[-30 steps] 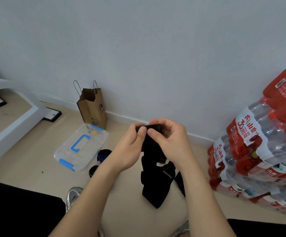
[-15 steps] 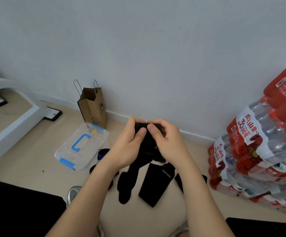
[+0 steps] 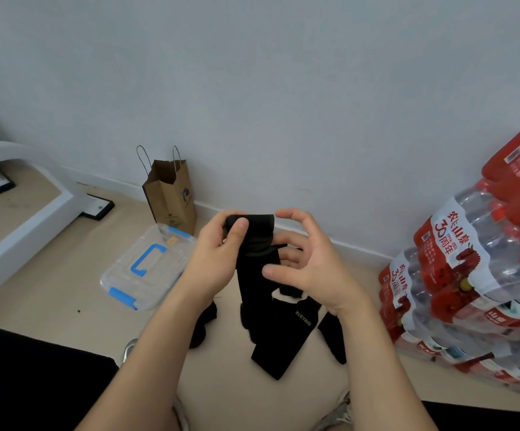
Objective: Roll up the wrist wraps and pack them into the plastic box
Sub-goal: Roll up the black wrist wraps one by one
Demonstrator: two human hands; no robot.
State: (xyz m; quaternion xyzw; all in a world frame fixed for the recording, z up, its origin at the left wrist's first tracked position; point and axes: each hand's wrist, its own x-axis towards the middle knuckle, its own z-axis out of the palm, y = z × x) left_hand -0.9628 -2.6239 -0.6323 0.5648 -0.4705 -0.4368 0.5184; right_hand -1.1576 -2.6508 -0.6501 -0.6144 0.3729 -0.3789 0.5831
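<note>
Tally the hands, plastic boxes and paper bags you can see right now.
Hands: 2, left hand and right hand, both holding the black wrist wrap
Plastic box: 1
Paper bag: 1
Total: 4

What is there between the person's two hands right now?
In the head view, a black wrist wrap hangs between them: the left hand pinches its rolled top end, and the right hand sets its thumb on the front lower down.
</note>
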